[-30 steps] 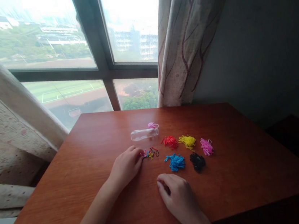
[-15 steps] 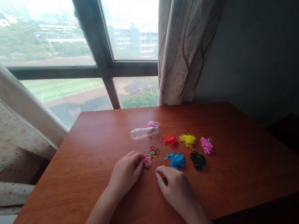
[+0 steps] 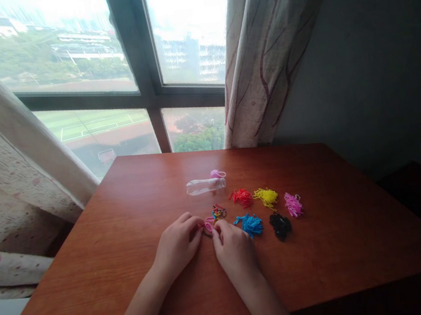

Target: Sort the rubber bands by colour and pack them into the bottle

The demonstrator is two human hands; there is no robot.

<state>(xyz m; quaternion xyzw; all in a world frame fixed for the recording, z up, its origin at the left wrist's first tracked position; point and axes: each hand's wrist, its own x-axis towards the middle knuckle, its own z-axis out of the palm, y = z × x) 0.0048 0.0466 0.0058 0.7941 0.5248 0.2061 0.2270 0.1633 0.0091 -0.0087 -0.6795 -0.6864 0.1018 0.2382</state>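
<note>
Pink rubber bands (image 3: 208,224) lie in the small gap between my two hands on the table. My left hand (image 3: 178,243) is closed in a pinch at their left side, its fingertips on a pink band. From the right, my right hand (image 3: 236,250) is also closed, thumb and forefinger together close to the pink bands; what it grips, if anything, is hidden. Just beyond the fingers sits a little mixed cluster of red, yellow, blue and black bands (image 3: 218,211). The blue pile (image 3: 250,225) is partly behind my right hand.
Farther right on the wooden table (image 3: 103,257) are red (image 3: 241,198), yellow (image 3: 266,197), pink (image 3: 293,204) and black (image 3: 280,225) piles of bands. A clear plastic bottle (image 3: 203,186) lies on its side, a pink looped cap (image 3: 216,174) beside it. A window and curtains stand behind.
My right hand has moved up and left, close to the pink bands and my left hand. My left hand has stayed in its pinch. The view has shifted slightly.
</note>
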